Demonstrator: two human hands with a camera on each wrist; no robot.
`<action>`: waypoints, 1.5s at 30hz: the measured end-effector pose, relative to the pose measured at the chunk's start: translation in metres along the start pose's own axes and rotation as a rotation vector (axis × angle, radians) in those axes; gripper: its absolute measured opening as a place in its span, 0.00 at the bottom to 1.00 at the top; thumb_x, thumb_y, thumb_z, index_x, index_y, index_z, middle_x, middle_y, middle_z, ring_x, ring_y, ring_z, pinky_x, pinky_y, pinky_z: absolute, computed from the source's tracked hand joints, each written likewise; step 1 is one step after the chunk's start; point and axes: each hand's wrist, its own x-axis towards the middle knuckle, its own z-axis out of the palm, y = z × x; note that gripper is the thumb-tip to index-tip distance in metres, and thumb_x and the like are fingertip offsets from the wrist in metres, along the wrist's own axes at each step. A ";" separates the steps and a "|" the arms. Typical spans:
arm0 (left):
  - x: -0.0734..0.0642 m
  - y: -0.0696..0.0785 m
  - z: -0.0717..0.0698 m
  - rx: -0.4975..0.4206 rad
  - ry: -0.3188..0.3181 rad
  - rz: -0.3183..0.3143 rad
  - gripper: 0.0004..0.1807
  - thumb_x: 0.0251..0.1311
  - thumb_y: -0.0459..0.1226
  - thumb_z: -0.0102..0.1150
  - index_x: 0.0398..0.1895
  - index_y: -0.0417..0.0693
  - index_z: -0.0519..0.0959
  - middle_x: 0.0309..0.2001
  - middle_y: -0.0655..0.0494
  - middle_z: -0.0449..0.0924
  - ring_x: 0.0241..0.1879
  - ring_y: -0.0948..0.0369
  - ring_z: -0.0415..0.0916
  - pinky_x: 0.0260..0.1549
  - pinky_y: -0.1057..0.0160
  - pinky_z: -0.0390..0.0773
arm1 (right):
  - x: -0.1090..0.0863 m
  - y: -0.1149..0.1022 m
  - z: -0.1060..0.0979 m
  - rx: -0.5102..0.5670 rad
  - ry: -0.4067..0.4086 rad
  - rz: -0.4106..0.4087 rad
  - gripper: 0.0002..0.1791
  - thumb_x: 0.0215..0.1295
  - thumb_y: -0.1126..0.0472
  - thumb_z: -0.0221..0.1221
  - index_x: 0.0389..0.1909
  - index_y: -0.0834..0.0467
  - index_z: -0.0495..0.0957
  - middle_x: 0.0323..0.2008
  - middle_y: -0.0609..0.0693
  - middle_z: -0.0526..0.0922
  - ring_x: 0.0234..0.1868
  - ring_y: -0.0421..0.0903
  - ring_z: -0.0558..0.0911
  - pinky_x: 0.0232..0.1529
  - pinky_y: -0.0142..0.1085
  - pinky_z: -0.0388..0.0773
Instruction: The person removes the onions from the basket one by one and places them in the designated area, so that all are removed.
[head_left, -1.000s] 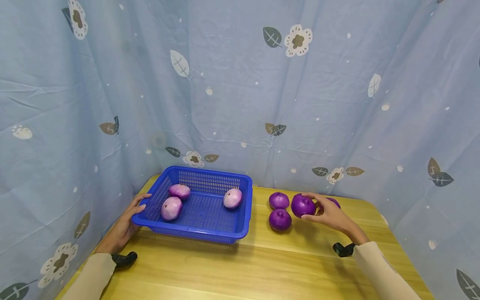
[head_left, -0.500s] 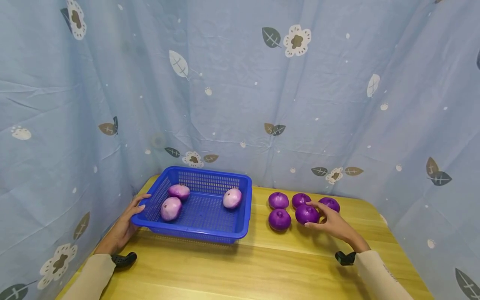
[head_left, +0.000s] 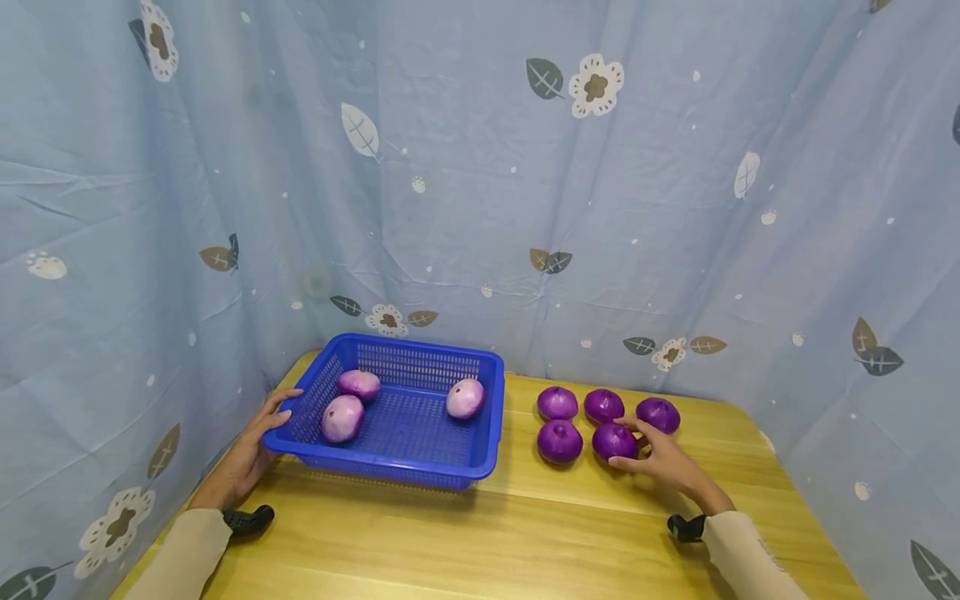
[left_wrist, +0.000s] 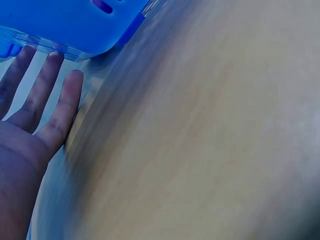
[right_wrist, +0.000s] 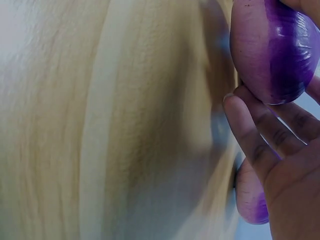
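My right hand [head_left: 660,454] has its thumb and fingers around a purple onion [head_left: 613,442] on the wooden table, at the front of a small group. In the right wrist view this onion [right_wrist: 275,50] is pink on its lower part and glossy purple above. Near it are two purple onions [head_left: 558,441] [head_left: 603,406] and others in two short rows. On the left, straight fingers of my left hand [head_left: 251,446] touch the rim of a blue plastic basket [head_left: 405,461]; the left wrist view shows several fingertips against its outer wall [left_wrist: 75,25].
Inside the basket lie three pale pink onions [head_left: 343,418], two at the left and one at the right. A blue patterned curtain [head_left: 480,167] encloses the back and sides of the wooden table [head_left: 450,542]. Each wrist wears a black device [head_left: 249,520].
My right hand has lowered the purple onion to the table, toward me, in front of the back row, uncovering the onions behind it. The left hand and basket have stayed put.
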 end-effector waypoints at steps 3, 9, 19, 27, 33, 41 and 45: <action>0.000 0.000 0.000 0.013 0.000 -0.009 0.26 0.82 0.45 0.39 0.79 0.62 0.58 0.71 0.53 0.50 0.60 0.58 0.76 0.53 0.59 0.81 | 0.000 0.003 0.002 -0.013 0.004 0.010 0.40 0.59 0.46 0.74 0.69 0.56 0.71 0.58 0.57 0.77 0.44 0.49 0.78 0.42 0.37 0.80; -0.001 0.001 0.001 0.022 -0.005 -0.004 0.26 0.82 0.45 0.39 0.79 0.61 0.57 0.71 0.52 0.51 0.60 0.58 0.76 0.53 0.59 0.81 | 0.001 0.003 0.003 -0.021 0.010 0.021 0.41 0.58 0.46 0.74 0.69 0.56 0.71 0.57 0.58 0.78 0.43 0.49 0.79 0.42 0.38 0.80; -0.001 0.002 0.000 0.020 0.008 -0.013 0.26 0.82 0.46 0.40 0.79 0.62 0.57 0.72 0.51 0.48 0.59 0.59 0.76 0.52 0.59 0.81 | 0.000 0.001 0.003 -0.018 -0.005 0.024 0.41 0.60 0.46 0.73 0.71 0.56 0.70 0.58 0.59 0.78 0.45 0.48 0.80 0.45 0.40 0.80; -0.002 0.001 -0.001 -0.003 -0.002 0.004 0.26 0.82 0.44 0.38 0.79 0.61 0.57 0.72 0.53 0.48 0.59 0.60 0.76 0.53 0.59 0.81 | 0.001 -0.001 -0.002 -0.001 0.012 -0.032 0.40 0.63 0.49 0.72 0.72 0.60 0.69 0.63 0.63 0.75 0.50 0.53 0.81 0.49 0.44 0.81; -0.002 0.001 -0.001 -0.006 -0.002 0.005 0.25 0.82 0.44 0.38 0.79 0.61 0.57 0.72 0.52 0.48 0.59 0.60 0.76 0.53 0.60 0.81 | 0.003 -0.005 -0.013 -0.011 0.053 -0.032 0.41 0.64 0.46 0.70 0.72 0.60 0.69 0.66 0.65 0.73 0.58 0.63 0.78 0.56 0.57 0.77; -0.002 0.001 0.001 0.031 0.010 -0.005 0.26 0.82 0.46 0.39 0.79 0.61 0.57 0.73 0.49 0.47 0.59 0.59 0.75 0.53 0.61 0.80 | 0.015 -0.023 -0.029 -0.020 0.084 -0.066 0.39 0.66 0.46 0.69 0.73 0.58 0.69 0.64 0.62 0.75 0.55 0.63 0.79 0.53 0.53 0.79; 0.000 0.001 0.001 0.039 0.001 0.008 0.26 0.82 0.45 0.38 0.79 0.59 0.57 0.73 0.50 0.47 0.60 0.59 0.74 0.53 0.62 0.80 | 0.024 -0.036 -0.032 -0.024 0.077 -0.075 0.38 0.66 0.45 0.68 0.73 0.53 0.69 0.65 0.61 0.74 0.57 0.64 0.78 0.53 0.54 0.78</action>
